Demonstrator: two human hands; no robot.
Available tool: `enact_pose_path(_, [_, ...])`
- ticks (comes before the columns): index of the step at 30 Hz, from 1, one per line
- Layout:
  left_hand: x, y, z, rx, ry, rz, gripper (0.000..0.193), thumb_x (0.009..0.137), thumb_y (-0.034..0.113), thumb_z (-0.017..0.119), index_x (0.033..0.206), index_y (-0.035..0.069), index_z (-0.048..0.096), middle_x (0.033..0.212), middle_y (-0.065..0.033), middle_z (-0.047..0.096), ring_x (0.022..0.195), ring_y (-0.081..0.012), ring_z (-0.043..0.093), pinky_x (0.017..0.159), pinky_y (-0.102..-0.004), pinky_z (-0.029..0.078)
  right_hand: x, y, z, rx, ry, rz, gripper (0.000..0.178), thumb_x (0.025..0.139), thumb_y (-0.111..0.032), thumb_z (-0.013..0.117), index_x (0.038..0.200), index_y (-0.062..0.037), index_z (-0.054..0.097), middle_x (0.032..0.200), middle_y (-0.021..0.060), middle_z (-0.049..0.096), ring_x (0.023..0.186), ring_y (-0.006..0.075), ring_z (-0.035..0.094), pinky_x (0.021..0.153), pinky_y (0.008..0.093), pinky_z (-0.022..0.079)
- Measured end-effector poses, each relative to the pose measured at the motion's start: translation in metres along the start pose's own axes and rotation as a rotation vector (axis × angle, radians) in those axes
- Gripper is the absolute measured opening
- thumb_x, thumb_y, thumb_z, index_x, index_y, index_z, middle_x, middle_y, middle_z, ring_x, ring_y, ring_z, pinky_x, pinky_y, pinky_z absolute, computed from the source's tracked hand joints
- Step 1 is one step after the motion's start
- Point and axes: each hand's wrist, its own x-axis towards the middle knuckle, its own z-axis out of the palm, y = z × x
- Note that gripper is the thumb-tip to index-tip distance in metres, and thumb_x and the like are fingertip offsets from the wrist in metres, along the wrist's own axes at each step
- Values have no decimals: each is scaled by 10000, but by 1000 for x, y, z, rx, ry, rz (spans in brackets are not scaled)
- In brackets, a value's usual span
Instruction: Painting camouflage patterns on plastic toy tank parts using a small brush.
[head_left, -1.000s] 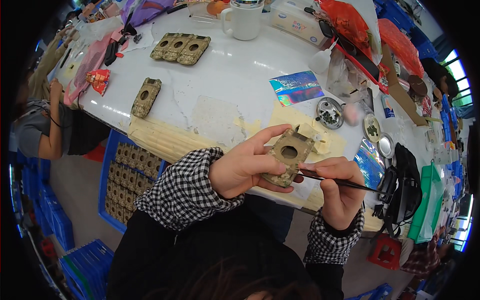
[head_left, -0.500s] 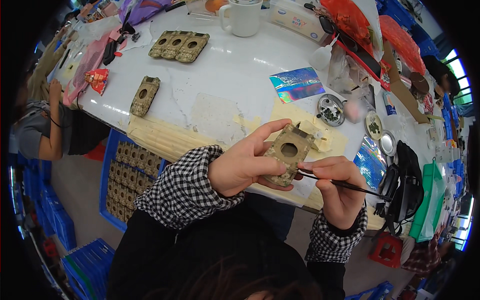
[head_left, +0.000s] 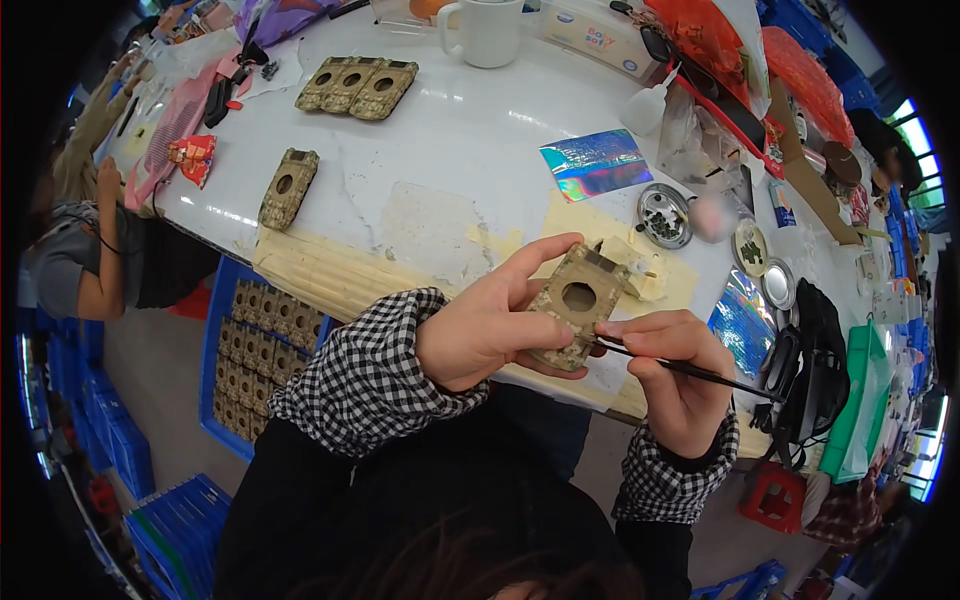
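Observation:
My left hand (head_left: 490, 335) is closed around a camouflage-patterned toy tank hull (head_left: 577, 297), with the thumb on its top. The hull has a round hole in its upper face and is tilted toward me. My right hand (head_left: 685, 370) pinches slim black tweezers (head_left: 690, 370), their tip at the hull's near right edge. Whether the tips hold anything is too small to see. Just beyond the hull lies a cream-coloured block (head_left: 648, 278). A round tin (head_left: 664, 215) with small dark green pieces stands to the right of it.
More hulls lie on the table: a joined group (head_left: 357, 88) and a single one (head_left: 289, 189). A blue crate (head_left: 212, 400) of hulls is at lower left. Holographic sheets (head_left: 597, 165), a white mug (head_left: 481, 30), a black bag (head_left: 815, 350) and a green tray (head_left: 855, 410) surround the work area.
The tweezers and right hand have shifted very slightly at the hull's edge. The left hand still holds the hull in nearly the same place.

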Motion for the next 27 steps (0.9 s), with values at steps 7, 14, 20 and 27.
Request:
enact_pose_path(7, [-1, 1, 0, -4, 2, 0, 797, 848, -24, 539, 1513, 121, 125, 1371, -168, 416, 1129, -248, 543, 890, -406, 532, 1, 0, 1, -9, 0, -8, 145, 812, -44, 717, 918, 20, 641, 914, 178, 692, 855, 258, 685, 735, 304, 525])
enact_pose_path(14, [0, -1, -3, -2, -14, 6, 796, 853, -23, 546, 1513, 118, 123, 1376, -169, 411, 1146, -249, 535, 893, -402, 532, 1, 1, 1, -27, -4, -12, 150, 804, -41, 723, 914, 19, 641, 918, 179, 694, 843, 258, 683, 729, 303, 525])
enact_pose_path(20, [0, -3, -4, -3, -11, 18, 796, 852, -26, 543, 1513, 115, 121, 1377, -168, 412, 1148, -249, 533, 894, -403, 530, 1, 0, 1, -26, -4, -11, 150, 800, -42, 725, 908, 17, 640, 918, 178, 695, 838, 256, 681, 727, 303, 525])
enact_pose_path(27, [0, -2, -3, -13, -21, 9, 798, 853, -25, 545, 1514, 120, 121, 1373, -168, 416, 1144, -249, 536, 895, -404, 528, 1, 0, 1, -28, -4, -5, 149, 800, -46, 725, 904, 17, 639, 918, 175, 697, 839, 256, 681, 731, 305, 523])
